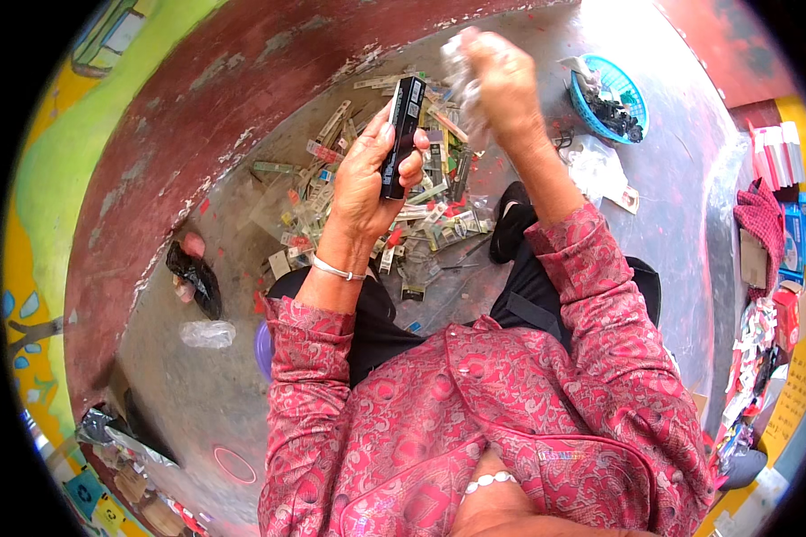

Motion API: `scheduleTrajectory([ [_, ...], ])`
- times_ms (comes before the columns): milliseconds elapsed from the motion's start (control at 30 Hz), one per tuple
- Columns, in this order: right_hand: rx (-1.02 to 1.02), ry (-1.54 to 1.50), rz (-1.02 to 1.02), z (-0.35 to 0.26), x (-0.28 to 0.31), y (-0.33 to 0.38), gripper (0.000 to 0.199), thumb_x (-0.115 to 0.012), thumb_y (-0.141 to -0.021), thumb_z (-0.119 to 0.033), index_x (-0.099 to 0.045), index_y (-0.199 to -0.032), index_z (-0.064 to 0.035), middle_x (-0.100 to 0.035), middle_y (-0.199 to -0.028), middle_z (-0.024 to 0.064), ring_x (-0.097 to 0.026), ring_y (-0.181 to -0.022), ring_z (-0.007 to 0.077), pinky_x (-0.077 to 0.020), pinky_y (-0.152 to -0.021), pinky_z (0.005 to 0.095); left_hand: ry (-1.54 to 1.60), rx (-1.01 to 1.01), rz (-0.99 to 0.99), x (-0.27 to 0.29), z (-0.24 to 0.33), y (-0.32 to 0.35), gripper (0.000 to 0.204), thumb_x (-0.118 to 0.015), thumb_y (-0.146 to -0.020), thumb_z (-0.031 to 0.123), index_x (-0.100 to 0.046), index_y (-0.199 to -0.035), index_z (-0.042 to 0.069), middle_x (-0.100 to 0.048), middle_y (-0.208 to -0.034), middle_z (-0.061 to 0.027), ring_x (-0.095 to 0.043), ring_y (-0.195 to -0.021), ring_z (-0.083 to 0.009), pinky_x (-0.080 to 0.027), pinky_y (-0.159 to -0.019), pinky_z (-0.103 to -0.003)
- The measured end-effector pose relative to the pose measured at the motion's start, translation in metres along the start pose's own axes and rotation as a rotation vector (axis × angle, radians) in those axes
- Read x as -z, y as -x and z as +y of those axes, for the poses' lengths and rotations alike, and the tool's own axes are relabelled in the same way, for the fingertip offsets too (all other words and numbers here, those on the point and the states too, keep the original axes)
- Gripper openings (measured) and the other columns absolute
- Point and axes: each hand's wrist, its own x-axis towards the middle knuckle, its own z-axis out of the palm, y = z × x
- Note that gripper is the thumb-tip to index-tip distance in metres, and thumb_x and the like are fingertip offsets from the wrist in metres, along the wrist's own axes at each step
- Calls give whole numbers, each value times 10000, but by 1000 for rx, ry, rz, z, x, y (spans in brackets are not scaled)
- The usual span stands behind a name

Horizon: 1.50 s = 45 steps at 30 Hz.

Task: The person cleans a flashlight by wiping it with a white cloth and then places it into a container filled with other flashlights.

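In my left hand (pixel 367 174) is a long, narrow black box (pixel 404 134), tilted upright with the thumb on one side and the fingers wrapped round the other. My right hand (pixel 508 85), raised to the right of it and apart from it, is closed on a crumpled whitish wad (pixel 459 76). Blur hides whether the wad is cloth or thin plastic. Beneath both hands, a loose pile of slim packages and card scraps (pixel 318 206) is spread over the floor between my legs and the wall.
A blue plastic basket (pixel 585 109) with dark pieces inside stands at the far right. Near it lies a white plastic bag (pixel 591 166). To the left, a black plastic bag (pixel 197 277) and a clear one (pixel 208 334) rest on the floor. A dark red wall (pixel 143 152) curves behind.
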Motion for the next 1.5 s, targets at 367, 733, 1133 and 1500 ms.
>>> scheduleTrajectory([
  [367,253,1086,-8,-1,7,-3,241,-505,-840,-310,-563,-816,-78,-584,-770,128,-585,-725,320,-474,-595,423,-582,-93,187,0,-15,1,459,-386,-940,283,-337,-1334,53,-543,-766,-24,-426,-545,-61,-361,-481,-181],
  [733,-92,83,-652,-9,-4,21,270,-536,-847,-250,-617,-886,5,-612,-768,47,-548,-734,127,-448,-687,268,-280,-26,220,11,2,-1,796,-185,-844,670,-441,-1231,23,-571,-778,-36,-477,-566,-68,-362,-416,-170],
  [1133,78,414,70,-10,-8,13,277,-540,-822,-282,-600,-712,-35,-600,-669,137,-571,-568,257,-448,-532,341,449,83,29,36,-13,-8,315,-418,-925,154,-423,-1141,-75,-492,-1090,-205,-506,-865,-195,-483,-739,-287],
  [1500,-144,320,-909,-21,-19,42,316,-522,-835,-288,-651,-804,-1,-624,-681,109,-569,-639,170,-466,-657,313,84,-43,267,34,2,-4,271,-448,-912,191,-493,-1109,11,-568,-875,-56,-559,-813,-143,-475,-744,-296],
])
